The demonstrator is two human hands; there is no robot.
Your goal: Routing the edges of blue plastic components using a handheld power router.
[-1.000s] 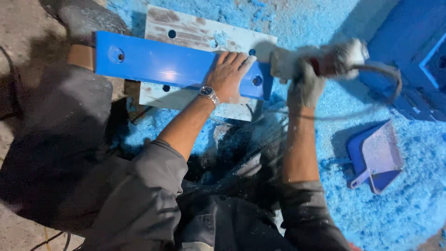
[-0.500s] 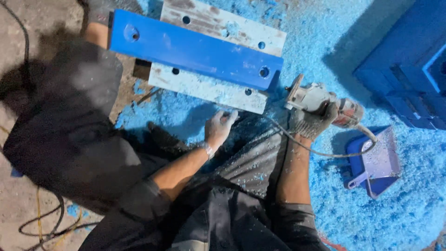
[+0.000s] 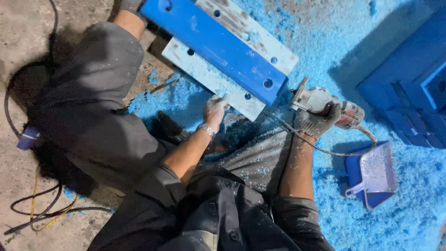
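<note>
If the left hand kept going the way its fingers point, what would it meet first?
Probably the near edge of the pale drilled plate: the left hand points up at it, fingertips about there already. Contact is unclear.

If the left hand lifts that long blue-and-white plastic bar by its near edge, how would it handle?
The bar looks stiff: thick, straight, with drilled holes. It is probably heavy for one hand, being long and gripped off-centre, so the far end would likely dip. Loose blue shavings coat it, so it may be slippery.

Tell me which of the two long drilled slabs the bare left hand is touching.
The left hand touches the pale, worn grey-white slab at its near edge. The glossy blue plastic slab lies on top of it, farther from the hand.
</note>
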